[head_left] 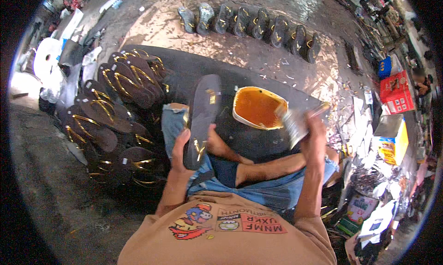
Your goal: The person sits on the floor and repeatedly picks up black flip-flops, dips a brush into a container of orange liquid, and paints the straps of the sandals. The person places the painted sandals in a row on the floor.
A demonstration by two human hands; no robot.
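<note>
Loading a brush (295, 129) with what looks like glue seems to be the step in hand. The right hand (315, 131) has its fingers wrapped around the brush, whose blurred bristle end is at the right rim of a cut-down container (244, 121); whether it dips into the amber liquid (260, 105) is hard to tell. The container sits on a black board (182, 64) in front of the crossed legs.

The left hand (181, 155) grips a dark sandal (204, 105) by its near end, raised upright to the left of the container, thumb along its left edge; most of those fingers are hidden. More gold-strapped sandals (106, 110) are heaped at the left, and a row of them (241, 22) stretches beyond the board.

In my judgement, the next move calls for a steady left grip and a brush carried over without dripping.
</note>
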